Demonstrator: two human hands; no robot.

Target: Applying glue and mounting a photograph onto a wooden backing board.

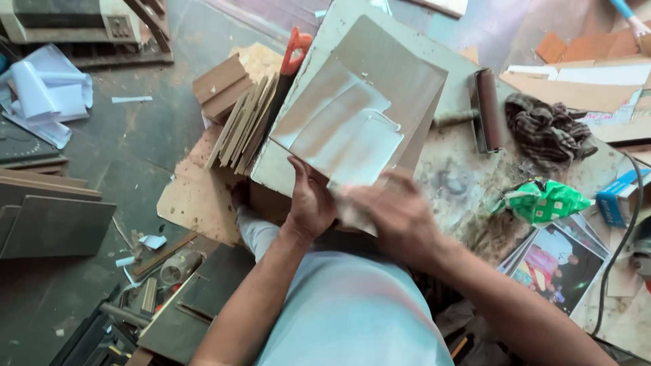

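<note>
My left hand [310, 202] grips the near edge of a brown board [400, 74] that lies tilted on the worktable. White glue [342, 132] is smeared in broad patches over the board's face. My right hand [400, 215], blurred by motion, is at the board's near right corner and holds a small pale scrap against the wet glue; what the scrap is I cannot tell. A stack of thin wooden panels [244, 122] leans just left of the board, with orange-handled scissors [293, 51] behind it.
A roller with a wooden handle [485, 108] and a dark checked rag [546, 130] lie to the right. A green packet [542, 200], printed photos [559, 261], a blue box [620, 196] and a cable [620, 237] are near. Boards [47, 217] and paper scraps [44, 91] cover the floor left.
</note>
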